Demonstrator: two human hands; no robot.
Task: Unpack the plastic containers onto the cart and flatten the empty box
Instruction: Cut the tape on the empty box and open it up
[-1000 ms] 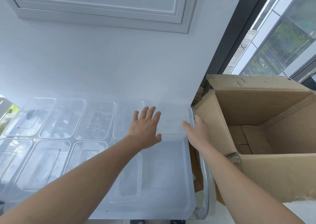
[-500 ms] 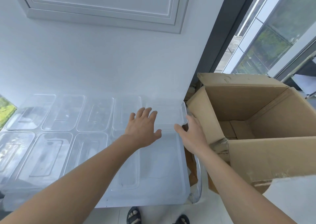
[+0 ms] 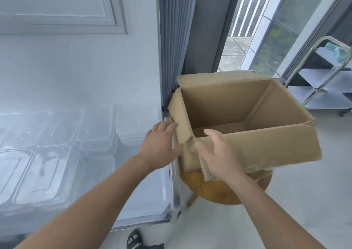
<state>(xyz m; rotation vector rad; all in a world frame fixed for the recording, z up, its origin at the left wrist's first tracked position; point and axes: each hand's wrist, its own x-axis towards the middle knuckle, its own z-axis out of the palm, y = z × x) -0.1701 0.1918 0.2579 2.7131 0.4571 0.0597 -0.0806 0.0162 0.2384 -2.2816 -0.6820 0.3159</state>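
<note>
Several clear plastic containers lie in rows on the steel cart top at the left. An open brown cardboard box, with nothing in it, stands on a round wooden stool right of the cart. My left hand reaches with straight fingers to the box's left flap and touches its outer face. My right hand is spread in front of the box's near corner, fingers relaxed, just at the near flap. Neither hand grips anything.
A white panelled wall and a grey curtain stand behind the cart. A glass door is at the right. A second steel cart stands by it at far right. Pale floor lies below, with my sandalled foot.
Both hands left the last container on the cart and moved right to the box. The view swung right, so the whole box and the stool under it now show.
</note>
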